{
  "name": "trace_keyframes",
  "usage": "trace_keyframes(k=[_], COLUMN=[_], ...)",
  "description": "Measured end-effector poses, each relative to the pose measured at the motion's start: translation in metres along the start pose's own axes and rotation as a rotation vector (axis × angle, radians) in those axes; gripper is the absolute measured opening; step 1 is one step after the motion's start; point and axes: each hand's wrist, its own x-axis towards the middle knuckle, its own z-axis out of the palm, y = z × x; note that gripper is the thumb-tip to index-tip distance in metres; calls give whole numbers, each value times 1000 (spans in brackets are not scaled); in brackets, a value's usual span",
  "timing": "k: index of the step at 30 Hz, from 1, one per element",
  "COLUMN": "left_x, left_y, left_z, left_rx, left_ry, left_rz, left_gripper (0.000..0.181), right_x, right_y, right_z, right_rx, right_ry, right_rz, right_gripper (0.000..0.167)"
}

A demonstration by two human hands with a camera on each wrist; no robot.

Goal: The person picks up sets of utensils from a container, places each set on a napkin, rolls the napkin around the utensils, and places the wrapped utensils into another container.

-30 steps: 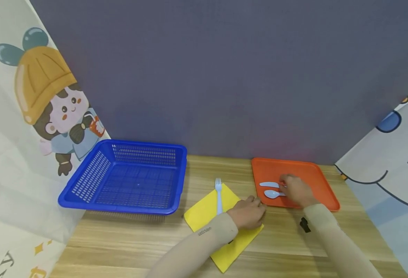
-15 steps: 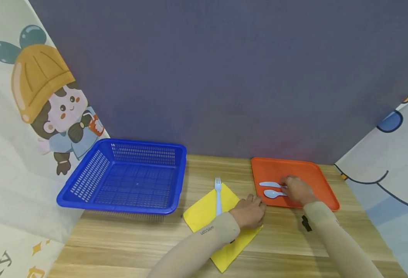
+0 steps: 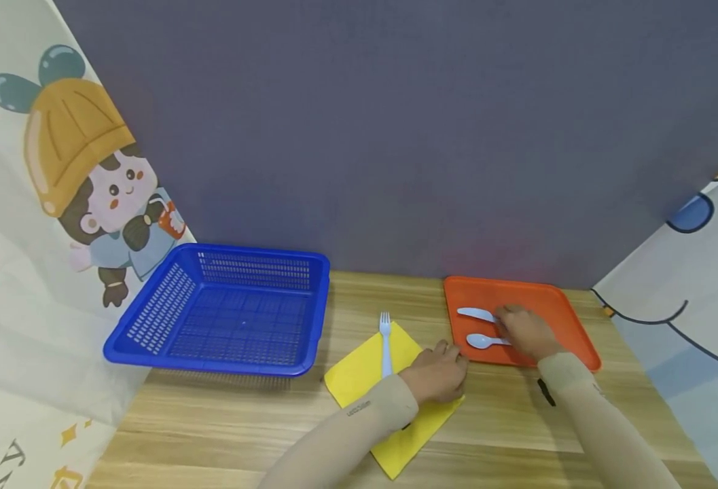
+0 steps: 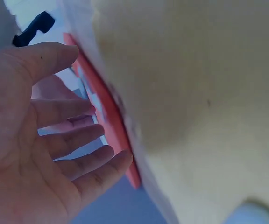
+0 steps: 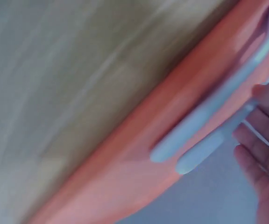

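Observation:
My right hand [image 3: 526, 334] pinches the handle of a pale blue plastic knife [image 3: 476, 314] over the orange tray [image 3: 554, 309]. Just in front of the knife lies a matching spoon [image 3: 479, 341] on the tray, its handle end partly behind the hand. In the right wrist view the knife handle [image 5: 204, 151] sits between thumb and fingers, beside the spoon handle [image 5: 190, 133]. My left hand [image 3: 437, 372] reaches over a yellow cloth [image 3: 359, 377] to the tray's near left corner. The left wrist view shows its fingers extended and apart, close to the tray rim [image 4: 118, 135].
A pale blue fork [image 3: 386, 343] lies across the far part of the yellow cloth. To the left stands a blue perforated basket [image 3: 242, 370]. A grey panel [image 3: 383, 136] rises behind the wooden table [image 3: 212, 435]. Printed sheets hang at both sides.
The knife's blade has moved away from the spoon, toward the back of the tray, with my right hand at its handle. My left hand stays at the tray corner.

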Motion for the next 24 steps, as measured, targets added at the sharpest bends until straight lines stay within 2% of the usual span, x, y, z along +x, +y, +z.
trace_keyframes(k=[4,6,9,12,15,19,24], left_x=[-14,-23,-37,-54,-72,-97,-123], left_y=[-7,-10,-14,-20,-30,-46,-62], left_z=[-6,-9,-13,-17,-18,-14,-8], left_rx=[18,24,37,45,23,-1,-21], left_ry=[51,57,69,81,91,98,94], left_rz=[27,19,-13,-57,-117,-210,-290], left_gripper=[25,24,32,35,34,35,38], right_x=[6,12,20,26,28,33,42], right_y=[-10,-20,-37,-57,-78,-105,-138], right_z=[-7,-13,-23,-34,-42,-42,-36], right_rx=[-22,-24,-14,33,112,214,344], right_ry=[88,81,29,-38,-55,-31,-85], right_rz=[-48,-51,-27,23,86,181,335], right_gripper=[10,11,13,17,23,28,26])
